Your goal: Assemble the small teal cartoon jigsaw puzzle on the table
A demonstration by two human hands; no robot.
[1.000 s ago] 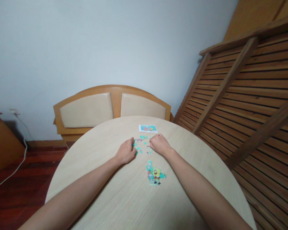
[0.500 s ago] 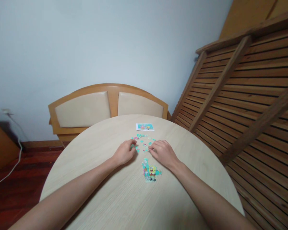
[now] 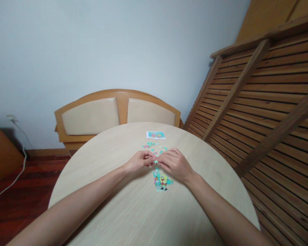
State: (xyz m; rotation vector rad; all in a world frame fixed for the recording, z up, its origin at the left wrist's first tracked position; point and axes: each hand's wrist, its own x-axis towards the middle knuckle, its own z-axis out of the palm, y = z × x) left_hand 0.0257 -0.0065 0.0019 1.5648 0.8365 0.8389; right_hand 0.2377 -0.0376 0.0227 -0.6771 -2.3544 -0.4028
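Just above the partly joined jigsaw puzzle (image 3: 162,181), my two hands meet fingertip to fingertip. A small turquoise puzzle piece (image 3: 156,161) shows between them. My left hand (image 3: 141,160) is closed in a pinch at the piece's left side. From the right, my right hand (image 3: 175,163) pinches there too, its fingers bent and partly covering the piece. The joined part shows a yellow square cartoon figure and a pale figure beside it; its upper edge is partly hidden by my hands. Loose puzzle pieces (image 3: 151,145) lie scattered beyond my fingers.
A picture card (image 3: 156,135) lies farther back on the round wooden table (image 3: 102,201). Behind the table is a padded wooden headboard (image 3: 91,118) against the wall. A slatted wooden frame (image 3: 267,102) leans at the right. A white cable (image 3: 22,164) hangs at the left.
Both hands have come together over the table's middle, the left moving right and the right slightly nearer. A turquoise puzzle piece now shows between their fingertips.
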